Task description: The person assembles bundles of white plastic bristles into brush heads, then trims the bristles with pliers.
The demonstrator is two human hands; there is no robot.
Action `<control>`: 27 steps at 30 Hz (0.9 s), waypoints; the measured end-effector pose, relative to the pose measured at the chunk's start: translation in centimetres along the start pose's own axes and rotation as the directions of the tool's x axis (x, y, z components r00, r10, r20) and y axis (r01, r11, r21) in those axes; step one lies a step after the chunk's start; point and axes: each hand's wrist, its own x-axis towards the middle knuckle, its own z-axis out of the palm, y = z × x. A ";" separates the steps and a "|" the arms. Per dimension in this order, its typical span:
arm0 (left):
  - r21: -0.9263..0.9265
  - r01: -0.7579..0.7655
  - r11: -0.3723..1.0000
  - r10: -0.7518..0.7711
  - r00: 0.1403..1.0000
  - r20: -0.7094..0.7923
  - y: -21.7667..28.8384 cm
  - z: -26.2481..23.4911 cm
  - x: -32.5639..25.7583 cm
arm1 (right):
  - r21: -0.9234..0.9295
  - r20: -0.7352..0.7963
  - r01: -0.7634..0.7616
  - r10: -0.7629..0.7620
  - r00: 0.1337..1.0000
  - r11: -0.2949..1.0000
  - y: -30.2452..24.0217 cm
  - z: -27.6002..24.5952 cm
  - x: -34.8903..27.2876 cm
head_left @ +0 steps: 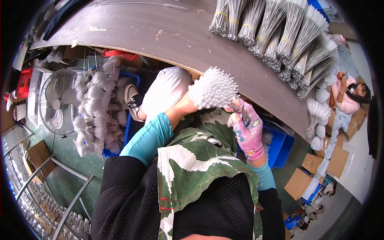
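My left hand [185, 105] grips a bundle of thin brushes [214, 88], whose many white round tips point up towards me. Most of the fingers are hidden behind the bundle. In a pink flowered glove, my right hand [250, 134] is at the bundle's right side, fingers bent and drawn together. Something narrow and greyish shows between those fingers, too small to make out. Both hands are just off the near edge of the brown table [136, 26], above my camouflage-patterned apron [200, 168].
Several tied bundles of wire-handled brushes [276, 36] lie on the table's right. A blue bin [282, 146] stands below it. Leftwards are hanging white brush bundles [98, 108], a floor fan [58, 102] and a metal rack [74, 204]. Another person [348, 96] sits at far right near cardboard boxes [298, 183].
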 end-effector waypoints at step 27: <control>-0.654 0.503 0.565 -0.361 0.864 0.351 2.7 -3.3 0.2 | 0.085 -0.089 0.019 -0.011 0.996 0.996 -1.1 -0.2 5.1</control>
